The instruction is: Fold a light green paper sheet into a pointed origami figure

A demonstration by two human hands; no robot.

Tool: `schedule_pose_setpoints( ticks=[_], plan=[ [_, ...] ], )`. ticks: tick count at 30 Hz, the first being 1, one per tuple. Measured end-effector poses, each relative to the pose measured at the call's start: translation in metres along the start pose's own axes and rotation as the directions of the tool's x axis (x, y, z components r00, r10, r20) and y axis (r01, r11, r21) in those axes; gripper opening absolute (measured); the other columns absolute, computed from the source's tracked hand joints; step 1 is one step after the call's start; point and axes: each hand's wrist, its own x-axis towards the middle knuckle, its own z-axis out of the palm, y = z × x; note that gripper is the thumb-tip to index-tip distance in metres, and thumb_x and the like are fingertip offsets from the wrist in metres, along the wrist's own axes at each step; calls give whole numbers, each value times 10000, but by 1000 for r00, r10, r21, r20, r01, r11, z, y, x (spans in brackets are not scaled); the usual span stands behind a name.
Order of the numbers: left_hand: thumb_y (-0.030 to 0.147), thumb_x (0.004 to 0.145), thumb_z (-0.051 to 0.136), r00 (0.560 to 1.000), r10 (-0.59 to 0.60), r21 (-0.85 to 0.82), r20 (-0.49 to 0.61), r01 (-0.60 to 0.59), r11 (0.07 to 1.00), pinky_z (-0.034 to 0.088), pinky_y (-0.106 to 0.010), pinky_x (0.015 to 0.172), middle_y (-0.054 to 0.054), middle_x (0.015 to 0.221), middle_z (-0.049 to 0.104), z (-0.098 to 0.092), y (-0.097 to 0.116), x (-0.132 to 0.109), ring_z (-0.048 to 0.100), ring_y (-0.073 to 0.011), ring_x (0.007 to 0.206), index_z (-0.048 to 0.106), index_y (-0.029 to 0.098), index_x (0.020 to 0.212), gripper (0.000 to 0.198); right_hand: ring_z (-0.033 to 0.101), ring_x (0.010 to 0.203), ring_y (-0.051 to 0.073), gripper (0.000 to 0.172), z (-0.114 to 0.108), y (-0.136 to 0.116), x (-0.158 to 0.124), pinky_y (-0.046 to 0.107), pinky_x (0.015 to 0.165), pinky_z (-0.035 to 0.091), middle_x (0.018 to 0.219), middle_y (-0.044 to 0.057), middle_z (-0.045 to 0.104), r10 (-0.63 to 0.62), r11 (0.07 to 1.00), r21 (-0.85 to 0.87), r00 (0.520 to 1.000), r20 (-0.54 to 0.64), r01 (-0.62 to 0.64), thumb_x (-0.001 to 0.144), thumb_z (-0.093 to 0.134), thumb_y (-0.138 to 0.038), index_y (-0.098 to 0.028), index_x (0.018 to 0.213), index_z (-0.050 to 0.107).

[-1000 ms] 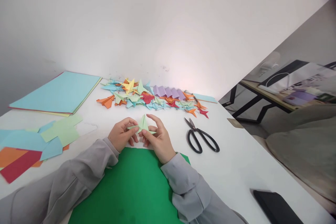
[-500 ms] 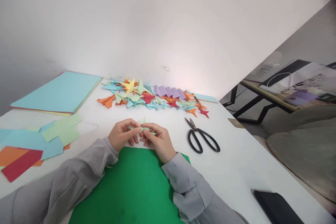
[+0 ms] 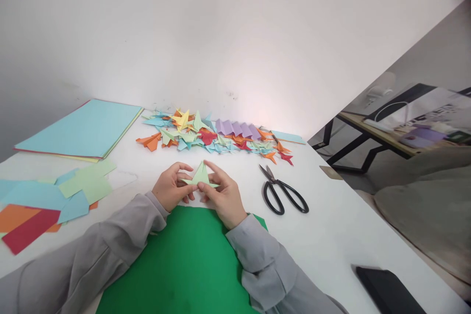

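Observation:
Between my hands is a small light-green folded paper figure point(image 3: 200, 175) with a tall point at the top and a narrow point to each side. My left hand point(image 3: 171, 186) pinches its left point between thumb and fingers. My right hand point(image 3: 225, 195) grips the right part, thumb on the front face, with the index finger reaching up to the top point. Both hands are just above the far edge of a green sheet point(image 3: 176, 260). Behind them lies a row of folded paper figures point(image 3: 208, 137) in several colours.
Black-handled scissors point(image 3: 282, 194) lie right of my hands. Loose paper pieces point(image 3: 40, 198) are spread at the left, below a stack of large coloured sheets point(image 3: 81, 127). A black flat object point(image 3: 388, 289) rests near the front right. A wall point(image 3: 221, 34) rises behind the table.
My fingers have spread apart from the middle of the green paper figure, so more of its face shows. My right index finger has moved up to its top point.

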Motion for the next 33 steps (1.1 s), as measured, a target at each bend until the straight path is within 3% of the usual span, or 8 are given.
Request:
schedule_pose_setpoints(
  ticks=[2,4,6,9,13,22,27,33],
  plan=[
    [248,575,694,1000,-11,10,9,11,1000,441,-214,363,68,562,556,0,-1,0,566,-116,393,407,173,870,418,526,502,93,680,0,-1,0,206,404,456,726,-29,578,13,999,30,1000,0,-13,618,691,-273,-255,1239,415],
    [244,579,692,1000,-12,16,20,11,1000,445,-216,372,68,548,567,1,-2,0,563,-117,391,406,176,880,420,520,504,99,504,-1,-1,0,206,414,448,668,-30,577,34,999,9,999,26,-34,614,694,-291,-211,1086,537],
    [234,575,695,1000,-6,19,20,6,1000,447,-217,377,70,541,572,1,-3,-1,563,-118,392,410,178,892,430,489,467,91,226,-1,-1,0,205,413,422,568,-31,553,59,997,-52,996,61,-56,623,687,-317,-166,777,620],
    [211,556,710,1000,9,8,-6,-9,1000,458,-219,391,52,572,597,1,-3,-3,579,-123,424,428,173,908,452,457,420,84,201,-1,-1,0,216,408,392,502,-31,540,60,995,-81,996,69,-54,623,684,-335,-160,581,594],
    [240,569,703,999,29,-23,-40,-30,999,479,-232,412,12,573,613,1,-2,-3,599,-138,491,508,139,829,341,482,418,89,186,-1,-1,1,227,420,400,538,-22,563,35,999,-23,999,29,-34,627,675,-329,-164,573,609],
    [318,494,747,999,14,-26,-48,-15,1000,448,-222,368,4,430,594,1,3,0,508,-97,349,613,132,603,254,487,465,96,168,-1,-2,1,226,423,427,587,-11,575,15,999,-38,999,38,-14,610,697,-338,-174,619,662],
    [304,505,749,1000,15,-28,-18,-16,999,450,-222,371,-5,437,605,-1,2,0,515,-102,353,637,128,617,237,478,446,92,124,-3,-2,1,231,417,414,563,-20,564,12,1000,-26,999,33,-11,621,694,-308,-186,599,676],
    [321,640,662,999,33,-19,-11,-33,999,464,-216,385,-8,467,611,-2,-1,-1,538,-104,384,661,126,670,197,465,420,80,104,-3,-2,2,225,413,395,546,-29,565,26,1000,3,1000,17,-26,613,704,-274,-182,579,671]
  ],
)
